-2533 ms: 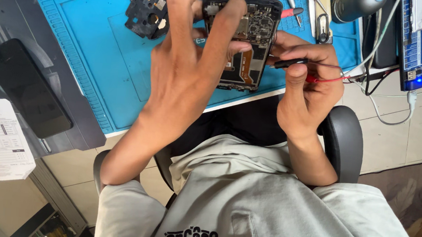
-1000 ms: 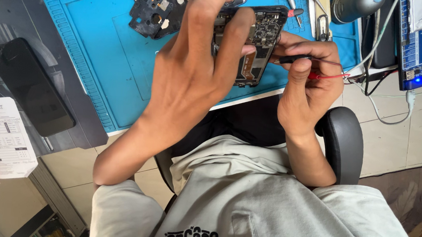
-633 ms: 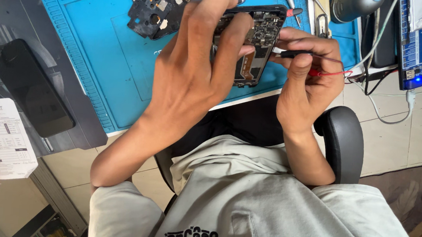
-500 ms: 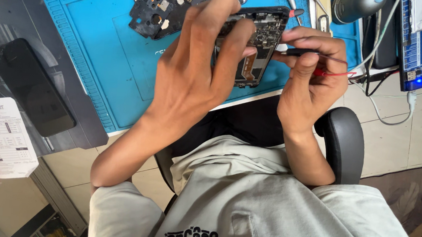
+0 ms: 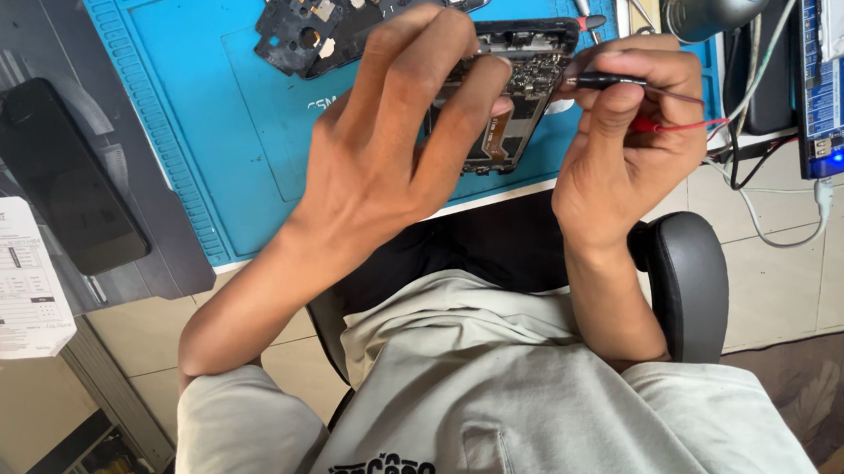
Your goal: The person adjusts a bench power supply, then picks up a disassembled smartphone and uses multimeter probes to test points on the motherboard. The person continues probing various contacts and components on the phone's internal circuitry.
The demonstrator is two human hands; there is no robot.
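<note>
Blue mat (image 5: 201, 109) is spread on the worktop; at its near edge an opened phone (image 5: 513, 104) is gripped by the left hand (image 5: 388, 154), while probes (image 5: 605, 81) are pinched in the right hand (image 5: 619, 152).

opened phone (image 5: 513, 104): half hidden by left hand (image 5: 389, 144) | probe tip: hidden

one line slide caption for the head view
Left hand steadies an opened phone on a blue mat while right hand holds black probe.
</note>
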